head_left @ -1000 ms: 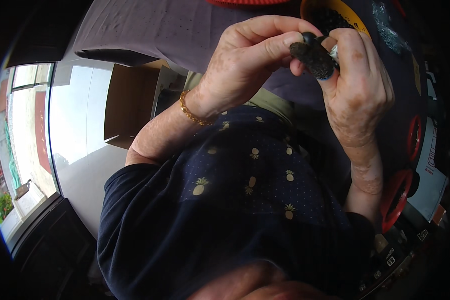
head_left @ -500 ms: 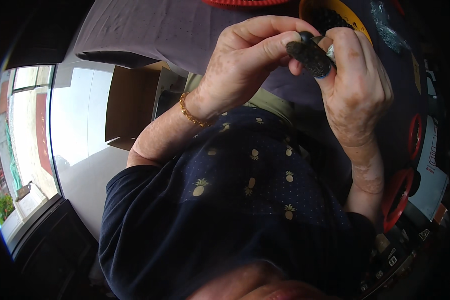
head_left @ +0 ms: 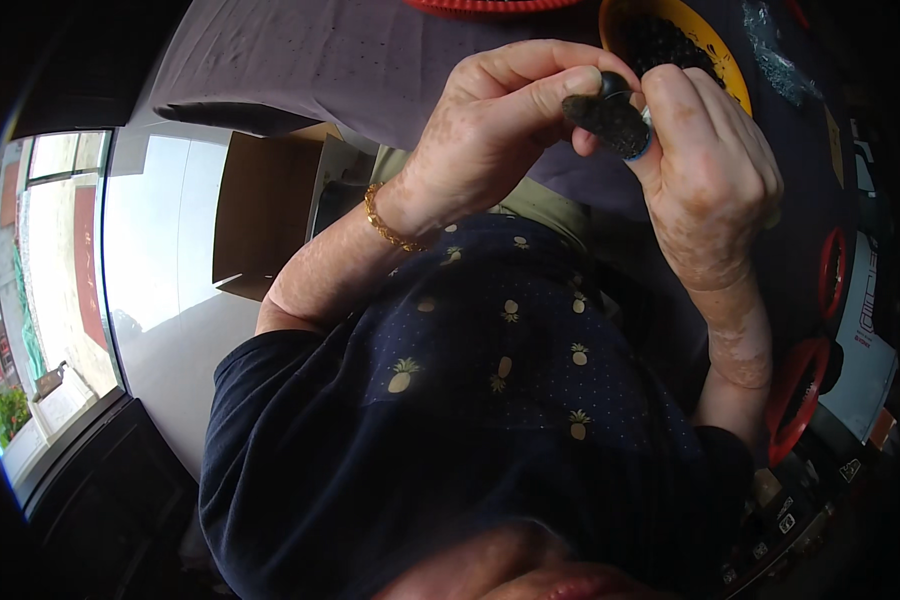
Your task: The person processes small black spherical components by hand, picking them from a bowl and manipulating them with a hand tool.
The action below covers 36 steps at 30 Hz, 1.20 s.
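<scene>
While the left hand (head_left: 498, 118) pinches a round dark piece (head_left: 616, 84) | right hand (head_left: 708, 160) curls beside it | its hold: cannot tell

Left hand (head_left: 485, 125) just beside right hand (head_left: 715, 165) (fingers (head_left: 560, 55) curled).

A gold chain bracelet (head_left: 382, 228) circles the left wrist (head_left: 406, 208), and the navy short-sleeved top (head_left: 450, 430) carries tan pineapples (head_left: 404, 379).

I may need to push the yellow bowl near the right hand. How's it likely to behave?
The yellow bowl probably stays stiff, since its rim keeps a smooth, even curve. The small dark pieces heaped inside look loose, so they may shift or spill if it's tilted sharply.
</scene>
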Tool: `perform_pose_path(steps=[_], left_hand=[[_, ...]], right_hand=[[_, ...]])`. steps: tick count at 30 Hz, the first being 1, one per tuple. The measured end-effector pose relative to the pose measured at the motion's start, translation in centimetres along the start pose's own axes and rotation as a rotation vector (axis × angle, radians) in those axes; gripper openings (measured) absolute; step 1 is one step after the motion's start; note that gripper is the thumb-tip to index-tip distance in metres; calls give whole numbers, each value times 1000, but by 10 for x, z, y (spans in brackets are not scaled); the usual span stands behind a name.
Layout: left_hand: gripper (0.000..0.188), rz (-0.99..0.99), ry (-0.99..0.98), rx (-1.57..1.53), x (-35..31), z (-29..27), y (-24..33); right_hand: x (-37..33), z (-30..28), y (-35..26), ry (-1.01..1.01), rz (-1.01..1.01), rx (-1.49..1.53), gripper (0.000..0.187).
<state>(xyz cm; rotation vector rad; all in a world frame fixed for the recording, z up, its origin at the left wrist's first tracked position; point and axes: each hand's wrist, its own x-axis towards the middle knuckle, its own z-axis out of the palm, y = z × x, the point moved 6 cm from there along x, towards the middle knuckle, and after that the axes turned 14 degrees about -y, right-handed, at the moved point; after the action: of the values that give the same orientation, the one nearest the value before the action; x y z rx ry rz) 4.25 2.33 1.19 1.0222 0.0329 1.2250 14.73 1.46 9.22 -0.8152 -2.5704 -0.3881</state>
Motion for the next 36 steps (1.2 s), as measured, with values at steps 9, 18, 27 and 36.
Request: perform_pose_path(steps=[9, 18, 27, 36], left_hand=[[28, -141, 47, -23, 3, 1, -5], [28, -91, 6, -122, 4, 3, -7], [34, -117, 6, 29, 1, 2, -3], [34, -103, 50, 78, 1, 1, -3]], right_hand=[[-6, -1, 6, 56, -69, 36, 28], [-3, -1, 5, -9, -40, 19, 31], [11, -7, 0, -127, 38, 28, 26], [12, -3, 2, -132, 69, 59, 25]])
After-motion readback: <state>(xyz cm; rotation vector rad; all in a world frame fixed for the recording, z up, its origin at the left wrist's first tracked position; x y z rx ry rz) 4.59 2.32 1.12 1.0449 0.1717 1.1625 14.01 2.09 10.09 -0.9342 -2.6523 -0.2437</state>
